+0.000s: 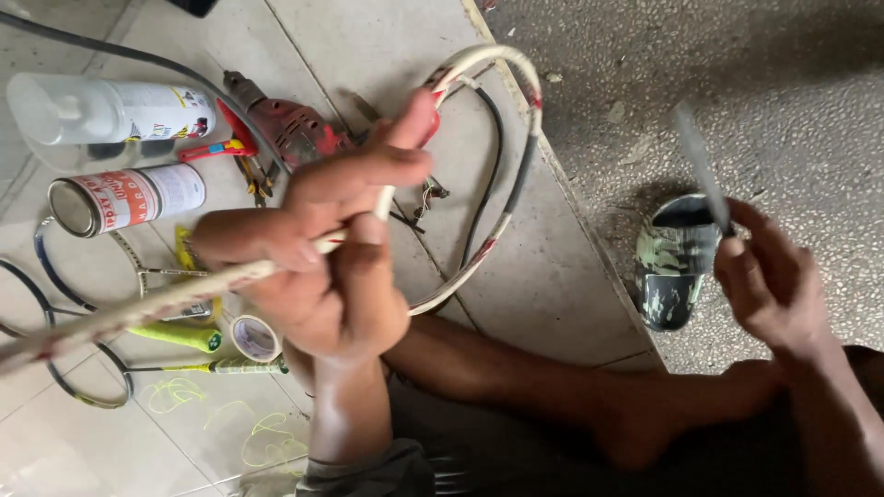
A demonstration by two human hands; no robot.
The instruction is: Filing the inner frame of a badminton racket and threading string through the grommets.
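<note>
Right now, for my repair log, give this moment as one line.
left hand: grips white racket frame | right hand: holds thin blade | floor: spray can, tin

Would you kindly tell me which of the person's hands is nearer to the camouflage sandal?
Right. The right hand, holding a thin blade, hovers just beside the camouflage sandal; the left hand grips a racket frame farther away.

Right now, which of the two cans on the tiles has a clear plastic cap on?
The upper white spray can, lying on its side; its clear cap points left. The can below it shows a bare metal end.
</note>
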